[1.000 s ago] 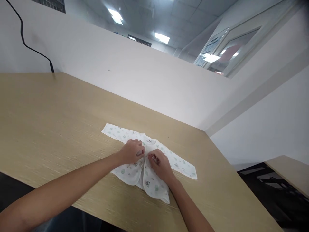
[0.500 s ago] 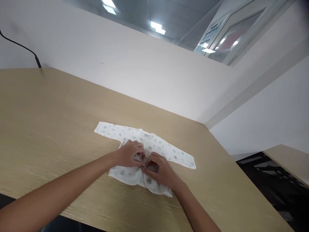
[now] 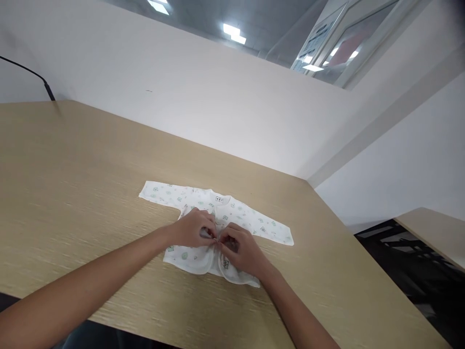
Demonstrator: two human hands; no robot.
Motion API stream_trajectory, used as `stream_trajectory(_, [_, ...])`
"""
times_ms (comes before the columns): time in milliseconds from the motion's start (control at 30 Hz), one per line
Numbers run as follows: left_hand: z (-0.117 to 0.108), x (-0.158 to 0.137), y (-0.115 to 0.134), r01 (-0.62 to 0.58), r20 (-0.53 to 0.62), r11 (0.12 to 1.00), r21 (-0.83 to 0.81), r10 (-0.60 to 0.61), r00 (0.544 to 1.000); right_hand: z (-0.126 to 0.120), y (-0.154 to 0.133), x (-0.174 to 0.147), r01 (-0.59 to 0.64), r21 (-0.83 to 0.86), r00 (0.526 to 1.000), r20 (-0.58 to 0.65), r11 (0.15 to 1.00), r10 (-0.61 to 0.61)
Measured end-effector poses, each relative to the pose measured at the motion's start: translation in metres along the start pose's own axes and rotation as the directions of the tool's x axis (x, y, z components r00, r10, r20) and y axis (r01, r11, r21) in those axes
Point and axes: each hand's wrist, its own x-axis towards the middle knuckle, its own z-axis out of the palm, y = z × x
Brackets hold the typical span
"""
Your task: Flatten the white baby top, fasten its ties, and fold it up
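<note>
One cable (image 3: 49, 90), far left; wall (image 3: 218, 92) behind table (image 3: 105, 150); both hands (image 3: 194, 229) (image 3: 245, 248), grip pinched on shirt (image 3: 236, 213)

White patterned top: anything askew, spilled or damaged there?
Nothing stands out. The top lies spread on the table, with no visible spill or tear; the left hand and right hand partly hide its front.

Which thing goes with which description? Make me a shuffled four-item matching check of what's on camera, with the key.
1. garment
2. cable
3. tabletop
4. left hand and right hand

A. light wood-coloured
B. fingertips pinched close together at a front opening
C. white with a small print, sleeves spread out
D. black, at the picture's far left

Pairs: 1-C, 2-D, 3-A, 4-B
</note>
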Motion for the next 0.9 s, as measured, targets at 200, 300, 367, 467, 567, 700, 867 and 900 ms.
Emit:
stream_trajectory(200, [-0.0027, 0.0008, -0.0058, -0.042, 0.028, 0.996, -0.082, 0.044, 0.999, 0.0068, -0.0022, 0.0002, -0.025, 0.034, 0.998, -0.063, 0.999, 0.027])
stream_trajectory(300, [-0.0011, 0.0014, -0.0054, -0.025, 0.018, 0.997, -0.074, 0.027, 0.999, 0.007, -0.0041, 0.0001, -0.05, 0.092, 0.992, -0.107, 0.994, 0.06])
stream_trajectory(367, [0.0004, 0.0018, -0.0051, 0.007, 0.016, 0.999, -0.05, -0.006, 1.0, 0.0069, -0.0053, 0.0002, -0.038, 0.124, 0.992, -0.116, 0.992, 0.053])
stream_trajectory(467, [0.0018, 0.0021, -0.0059, 0.035, 0.028, 0.999, -0.039, -0.034, 0.999, 0.0068, -0.0058, 0.0008, 0.012, 0.128, 0.996, -0.088, 0.992, -0.001])
stream_trajectory(567, [0.0018, 0.0023, -0.0069, 0.036, 0.037, 0.998, -0.059, -0.033, 0.999, 0.0062, -0.0041, 0.0009, 0.005, 0.122, 0.997, -0.077, 0.993, 0.004])
stream_trajectory(700, [0.0004, 0.002, -0.0055, 0.026, 0.031, 0.996, -0.083, -0.024, 0.999, 0.0054, -0.0012, 0.0, -0.008, 0.107, 0.997, -0.071, 0.994, 0.016])
stream_trajectory(867, [-0.0041, 0.0021, -0.0016, 0.052, 0.052, 0.995, -0.089, -0.047, 0.998, 0.0072, 0.0009, -0.0005, 0.028, 0.085, 0.997, -0.076, 0.996, -0.022])
stream_trajectory(900, [-0.0048, 0.0023, -0.0014, 0.05, 0.057, 0.994, -0.094, -0.045, 0.997, 0.0077, 0.0014, -0.0004, 0.03, 0.078, 0.997, -0.08, 0.997, -0.023])
